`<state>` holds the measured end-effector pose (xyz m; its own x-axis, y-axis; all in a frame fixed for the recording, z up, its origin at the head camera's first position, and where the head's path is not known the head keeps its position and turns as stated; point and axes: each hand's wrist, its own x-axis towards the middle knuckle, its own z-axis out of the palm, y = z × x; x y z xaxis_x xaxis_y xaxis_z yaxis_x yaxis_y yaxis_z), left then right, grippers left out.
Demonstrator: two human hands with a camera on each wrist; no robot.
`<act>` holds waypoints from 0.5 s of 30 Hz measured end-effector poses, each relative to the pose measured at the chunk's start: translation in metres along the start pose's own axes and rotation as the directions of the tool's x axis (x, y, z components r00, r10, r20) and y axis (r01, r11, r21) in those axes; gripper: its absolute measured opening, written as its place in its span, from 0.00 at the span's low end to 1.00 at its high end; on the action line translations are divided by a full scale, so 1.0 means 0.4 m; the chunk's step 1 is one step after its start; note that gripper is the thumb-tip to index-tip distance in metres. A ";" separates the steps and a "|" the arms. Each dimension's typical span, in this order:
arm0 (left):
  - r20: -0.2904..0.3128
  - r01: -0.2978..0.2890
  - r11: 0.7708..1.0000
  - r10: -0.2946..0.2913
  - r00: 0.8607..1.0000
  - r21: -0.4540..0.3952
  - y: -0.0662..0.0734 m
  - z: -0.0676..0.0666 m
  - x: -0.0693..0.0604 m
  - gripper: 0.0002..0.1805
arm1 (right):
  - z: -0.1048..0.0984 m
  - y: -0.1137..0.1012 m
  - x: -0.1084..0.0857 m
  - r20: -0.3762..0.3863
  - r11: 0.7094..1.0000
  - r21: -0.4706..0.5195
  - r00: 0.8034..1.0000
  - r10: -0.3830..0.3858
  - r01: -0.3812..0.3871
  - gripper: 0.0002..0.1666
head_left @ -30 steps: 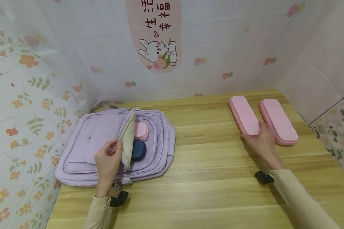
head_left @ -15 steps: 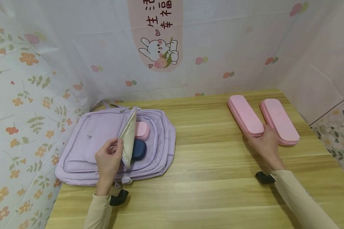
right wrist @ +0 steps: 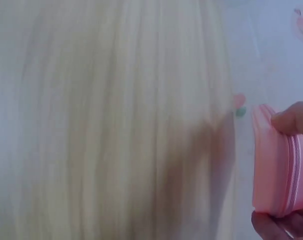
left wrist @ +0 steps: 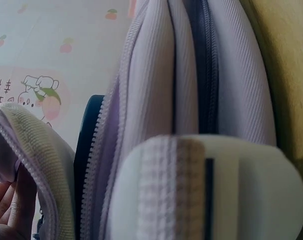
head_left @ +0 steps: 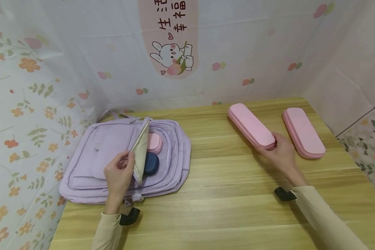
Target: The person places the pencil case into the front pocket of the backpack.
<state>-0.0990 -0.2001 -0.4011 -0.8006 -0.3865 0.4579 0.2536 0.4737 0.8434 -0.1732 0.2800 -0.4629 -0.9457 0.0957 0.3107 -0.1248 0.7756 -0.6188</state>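
On the table's left lies a lilac backpack (head_left: 112, 149) with its front pocket flap (head_left: 140, 154) pulled back. My left hand (head_left: 119, 173) pinches the flap's edge; in the left wrist view the fingers (left wrist: 22, 200) hold the zippered edge. Inside the pocket sit a pink case (head_left: 154, 142) and a dark blue case (head_left: 151, 163), both partly covered by the flap. My right hand (head_left: 281, 156) grips the near end of a long pink case (head_left: 251, 125). The right wrist view has that case (right wrist: 271, 165) between the thumb and the fingers.
A second long pink case (head_left: 303, 132) lies on the wooden table (head_left: 225, 208) to the right of my right hand. A printed curtain (head_left: 225, 41) hangs behind the table, and a floral one (head_left: 28, 121) along its left side.
My right hand has moved left with the long pink case, which is now farther from the second one and more slanted. The left hand keeps its pinch on the flap.
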 end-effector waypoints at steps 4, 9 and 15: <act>-0.002 0.000 1.000 0.000 1.000 -0.002 -0.001 0.000 -0.002 0.08 | 0.018 -0.036 -0.004 -0.004 0.996 0.036 0.997 -0.077 0.078 0.42; -0.008 0.002 1.000 -0.002 1.000 -0.007 -0.001 0.001 -0.003 0.08 | 0.036 -0.081 -0.008 -0.005 0.980 0.079 0.983 -0.181 0.181 0.40; 0.000 0.013 1.000 -0.013 1.000 -0.017 -0.005 0.004 -0.004 0.08 | 0.055 -0.128 -0.015 0.047 0.958 0.164 0.968 -0.247 0.237 0.41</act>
<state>-0.0990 -0.1992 -0.4040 -0.8039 -0.3921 0.4472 0.2526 0.4556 0.8536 -0.1675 0.2260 -0.4488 -0.8983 -0.1283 0.4202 -0.3928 0.6630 -0.6373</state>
